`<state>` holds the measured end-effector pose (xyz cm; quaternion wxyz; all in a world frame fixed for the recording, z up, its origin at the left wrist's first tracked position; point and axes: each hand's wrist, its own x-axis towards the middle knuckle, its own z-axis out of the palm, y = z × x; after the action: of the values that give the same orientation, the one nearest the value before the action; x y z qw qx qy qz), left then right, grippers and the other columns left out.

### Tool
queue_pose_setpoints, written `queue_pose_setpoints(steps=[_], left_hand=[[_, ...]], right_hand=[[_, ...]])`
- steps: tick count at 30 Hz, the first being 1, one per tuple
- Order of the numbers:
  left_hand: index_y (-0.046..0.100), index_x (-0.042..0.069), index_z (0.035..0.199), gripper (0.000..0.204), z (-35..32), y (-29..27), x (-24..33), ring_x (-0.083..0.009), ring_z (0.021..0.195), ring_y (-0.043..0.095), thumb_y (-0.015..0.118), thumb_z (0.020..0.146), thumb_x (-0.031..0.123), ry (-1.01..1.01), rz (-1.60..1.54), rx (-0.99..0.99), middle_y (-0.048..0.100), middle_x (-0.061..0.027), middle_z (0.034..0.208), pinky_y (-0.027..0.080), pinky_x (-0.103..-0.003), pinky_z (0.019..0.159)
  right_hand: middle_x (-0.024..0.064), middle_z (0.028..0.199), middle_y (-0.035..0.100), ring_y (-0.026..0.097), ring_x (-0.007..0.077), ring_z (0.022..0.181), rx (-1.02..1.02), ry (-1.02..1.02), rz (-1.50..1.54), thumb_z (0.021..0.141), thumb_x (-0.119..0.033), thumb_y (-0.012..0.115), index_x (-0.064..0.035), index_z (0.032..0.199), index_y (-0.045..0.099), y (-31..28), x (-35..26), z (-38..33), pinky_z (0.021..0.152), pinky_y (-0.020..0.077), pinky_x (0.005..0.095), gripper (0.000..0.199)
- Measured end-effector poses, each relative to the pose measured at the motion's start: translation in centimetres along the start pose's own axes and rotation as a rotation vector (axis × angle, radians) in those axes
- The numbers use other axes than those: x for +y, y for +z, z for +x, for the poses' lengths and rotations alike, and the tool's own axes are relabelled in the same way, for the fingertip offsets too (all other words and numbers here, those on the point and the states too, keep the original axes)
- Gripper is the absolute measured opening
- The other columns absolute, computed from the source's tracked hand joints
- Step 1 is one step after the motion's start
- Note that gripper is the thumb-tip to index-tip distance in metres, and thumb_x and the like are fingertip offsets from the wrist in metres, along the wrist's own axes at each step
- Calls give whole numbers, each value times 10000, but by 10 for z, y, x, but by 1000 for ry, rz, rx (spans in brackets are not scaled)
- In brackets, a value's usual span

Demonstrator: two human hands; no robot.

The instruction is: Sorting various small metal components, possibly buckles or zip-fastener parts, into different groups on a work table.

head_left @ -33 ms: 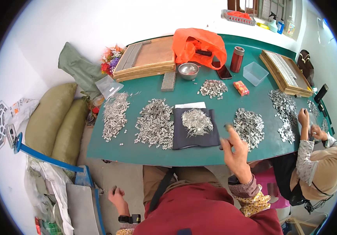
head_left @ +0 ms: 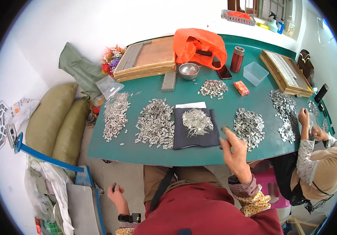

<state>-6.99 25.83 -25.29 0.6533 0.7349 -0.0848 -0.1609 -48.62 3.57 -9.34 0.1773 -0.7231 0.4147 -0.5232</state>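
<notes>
Right of centre, the right hand (head_left: 236, 153), thumb and forefinger spread, hovers near silvery metal pieces (head_left: 250, 126) and mid-frame metal pins (head_left: 197, 122); the left hand (head_left: 117, 196), lower left, curls, its grip unclear.

Well ahead of the right hand (head_left: 237, 152), a small orange packet (head_left: 241, 88) is lying, and farther out a red flask (head_left: 237, 60) is standing. Ahead and slightly left of that hand, a phone (head_left: 225, 73) is lying by a bright orange bag (head_left: 207, 38), and a metal bowl (head_left: 188, 76) is sitting nearby. To the left of the left hand (head_left: 117, 194), bulging green sacks (head_left: 51, 117) are standing side by side.
</notes>
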Motion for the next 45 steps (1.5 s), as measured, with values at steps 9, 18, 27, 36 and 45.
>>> queue_pose_setpoints(steps=[9, 18, 27, 36, 45], left_hand=[[643, -39, 1020, 131, -40, 101, 101, -110, 692, 582, 601, 905, 9, 397, 99, -400, 614, -42, 835, 487, -250, 636], [691, 21, 981, 148, -84, 193, 133, -236, 874, 621, 629, 851, -15, 807, 294, -817, 662, -110, 942, 507, -334, 760], [701, 14, 972, 186, -102, 272, 141, -300, 977, 600, 656, 797, -30, 975, 429, -968, 673, -107, 1021, 486, -382, 866], [548, 39, 1306, 447, -102, 356, 151, -401, 1315, 389, 635, 878, 137, 1190, 688, -1011, 466, -181, 1402, 342, -494, 1055], [553, 29, 1290, 433, -99, 360, 127, -350, 1319, 401, 615, 898, 202, 1137, 758, -1012, 487, -176, 1375, 305, -499, 1041]], right_hand=[[141, 821, 581, 586, 341, 766, -213, -28, -317, 843, -59, 650, -4, 1032, 634, 19, 38, 2, 647, 483, 441, 197], [230, 1244, 554, 497, 394, 1218, -337, -167, -401, 854, -113, 645, 40, 1216, 528, 73, 76, 47, 1029, 390, 459, 411], [211, 1203, 561, 501, 356, 1221, -453, -198, -328, 855, -198, 656, 17, 1182, 548, 86, 65, 57, 1059, 323, 537, 405], [196, 1217, 568, 512, 344, 1213, -422, -168, -287, 837, -121, 669, 27, 1208, 547, 56, 58, 49, 1063, 348, 505, 418], [195, 1091, 605, 572, 377, 1084, -443, -143, -201, 795, -46, 692, 30, 1092, 600, 39, 61, 45, 987, 436, 480, 321]])
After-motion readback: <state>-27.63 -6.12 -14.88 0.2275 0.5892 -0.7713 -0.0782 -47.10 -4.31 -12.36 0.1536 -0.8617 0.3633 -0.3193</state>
